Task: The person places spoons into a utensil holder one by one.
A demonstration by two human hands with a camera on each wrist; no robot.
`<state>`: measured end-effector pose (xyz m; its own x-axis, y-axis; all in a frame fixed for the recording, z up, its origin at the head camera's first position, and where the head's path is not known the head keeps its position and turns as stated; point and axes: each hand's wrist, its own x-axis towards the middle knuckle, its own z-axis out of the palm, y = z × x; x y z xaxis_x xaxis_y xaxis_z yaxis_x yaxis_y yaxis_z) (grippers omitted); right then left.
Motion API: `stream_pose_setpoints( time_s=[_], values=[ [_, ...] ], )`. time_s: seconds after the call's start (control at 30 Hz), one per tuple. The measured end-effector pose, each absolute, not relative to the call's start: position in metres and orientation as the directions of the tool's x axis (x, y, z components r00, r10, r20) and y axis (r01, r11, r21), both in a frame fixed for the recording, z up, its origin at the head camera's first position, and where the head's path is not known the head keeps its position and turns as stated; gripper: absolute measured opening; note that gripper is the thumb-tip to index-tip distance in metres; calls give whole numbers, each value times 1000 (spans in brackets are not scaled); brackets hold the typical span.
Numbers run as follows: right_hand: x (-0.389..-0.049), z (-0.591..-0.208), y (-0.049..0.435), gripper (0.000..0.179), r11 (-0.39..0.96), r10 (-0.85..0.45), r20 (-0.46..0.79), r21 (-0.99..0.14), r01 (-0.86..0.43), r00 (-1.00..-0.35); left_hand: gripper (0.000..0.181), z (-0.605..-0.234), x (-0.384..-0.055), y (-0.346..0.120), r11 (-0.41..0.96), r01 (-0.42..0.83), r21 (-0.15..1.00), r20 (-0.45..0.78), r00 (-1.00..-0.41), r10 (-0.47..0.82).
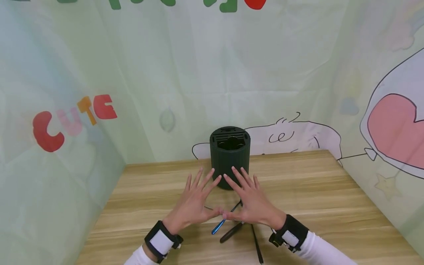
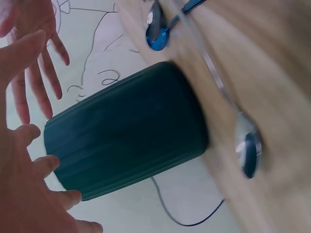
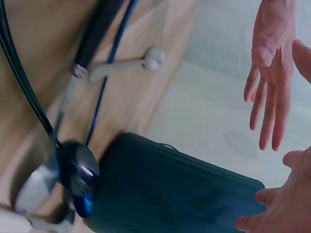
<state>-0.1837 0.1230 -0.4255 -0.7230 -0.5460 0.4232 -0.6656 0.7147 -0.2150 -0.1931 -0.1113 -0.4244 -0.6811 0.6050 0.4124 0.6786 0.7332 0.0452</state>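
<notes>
Head view bright, even, diffuse; backdrop [image 1: 212, 66] pale, a bit washed out. Wrist views dimmer, hazy. Left wrist: wood [image 2: 286, 82] smeared at 3 o'clock, highlight on spoon [image 2: 248, 141] at 4. Right wrist: glare on black spoon [image 3: 77, 167] at 8, black handle [image 3: 99, 36] blurred at 11. Canister [image 2: 126, 131] dark, low detail.

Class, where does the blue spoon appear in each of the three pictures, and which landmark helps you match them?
Head: the blue spoon lies below centre, its upper part partly hidden.
Left wrist: at the top, near the middle; its bowl shows.
Right wrist: left of centre, from the top edge to its bowl low down.
Shared landmark: the dark green container.
</notes>
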Motion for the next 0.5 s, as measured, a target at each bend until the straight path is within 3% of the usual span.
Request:
stream_pose_setpoints(
  time_s=[0.5],
  values=[
    [-180, -466, 116, 103, 714, -577, 287, -278, -643, -764, 94, -465, -193, -117, 729, 675, 115, 217, -733, 645]
  ],
)
